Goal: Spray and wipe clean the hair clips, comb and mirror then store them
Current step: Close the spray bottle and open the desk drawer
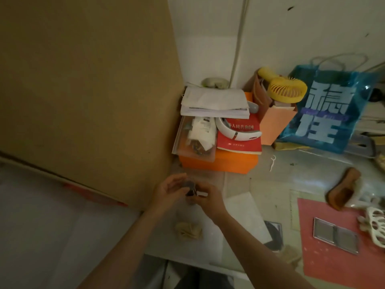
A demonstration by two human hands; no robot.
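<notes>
Both bare forearms reach in from six o'clock toward the centre, hands meeting. The left hand point(169, 189), fingers curled, and the right hand point(209, 198) together pinch a small dark object, too blurred to identify.

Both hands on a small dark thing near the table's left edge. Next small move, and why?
Probably finish handling the small dark object and set it down. Both the left hand and right hand pinch it; what it is is too blurred to tell. The mirror, brown comb and white hair clip lie untouched at the right, the crumpled cloth nearby.
</notes>
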